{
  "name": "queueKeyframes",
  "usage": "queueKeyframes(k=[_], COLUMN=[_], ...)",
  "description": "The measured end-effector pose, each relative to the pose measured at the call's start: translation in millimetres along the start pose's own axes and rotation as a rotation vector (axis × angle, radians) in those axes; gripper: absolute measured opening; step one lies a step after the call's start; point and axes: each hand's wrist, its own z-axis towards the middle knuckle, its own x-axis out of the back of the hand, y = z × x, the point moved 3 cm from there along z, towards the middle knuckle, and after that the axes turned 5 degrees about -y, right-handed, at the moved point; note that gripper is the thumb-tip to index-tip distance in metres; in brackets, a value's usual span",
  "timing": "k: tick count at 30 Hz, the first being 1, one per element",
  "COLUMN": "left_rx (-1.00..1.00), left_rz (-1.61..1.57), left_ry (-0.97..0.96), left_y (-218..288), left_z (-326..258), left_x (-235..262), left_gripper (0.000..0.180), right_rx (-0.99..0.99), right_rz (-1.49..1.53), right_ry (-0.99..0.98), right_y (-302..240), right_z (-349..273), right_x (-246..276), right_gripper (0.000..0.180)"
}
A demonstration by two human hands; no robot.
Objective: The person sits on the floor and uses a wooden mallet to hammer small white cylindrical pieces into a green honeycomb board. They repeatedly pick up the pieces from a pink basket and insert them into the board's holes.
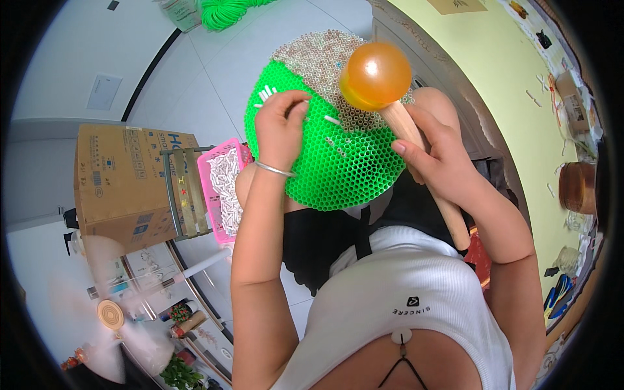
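My right hand [437, 148] is wrapped round the wooden handle of a mallet [376, 77] with a round, translucent orange head. The head hangs over the right part of a round bundle of bright green tubes [357, 172], packed like honeycomb across my lap. Its far part is filled with pale, brownish-ended tubes [318, 62]. Above the green openings, my left hand [281, 127] has thumb and fingertips pinched; whatever may be between them is too small to make out. Several white sticks [265, 95] stand beside its knuckles, and one white stick [332, 119] leans in the green to its right.
A pink basket [209, 195] of short white tubes stands left of my lap, by a large cardboard box [120, 182]. A fan [110, 314] is at lower left. Along the right runs a yellow-green table [530, 130] with scattered small items. Green cord [224, 14] lies on the far floor.
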Motion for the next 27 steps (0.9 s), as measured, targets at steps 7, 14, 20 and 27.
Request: queueKeyframes(k=[7, 14, 20, 27], left_rx=[-0.170, -0.324, -0.370, -0.410], left_rz=[0.244, 0.431, 0.490, 0.469], left_ry=[-0.006, -0.087, -0.150, -0.065], left_y=[23, 28, 29, 26], left_z=[-9, -2, 3, -3], left_x=[-25, -37, -44, -19], left_gripper=[0.013, 0.009, 0.009, 0.020], right_rx=[-0.118, -0.132, -0.138, -0.011], right_rz=[0.065, 0.111, 0.103, -0.014], right_ry=[0.001, -0.003, -0.004, -0.042], right_y=[19, 27, 27, -5], right_z=[-2, -2, -4, 2], right_x=[2, 3, 3, 6], right_gripper=[0.047, 0.048, 0.048, 0.045])
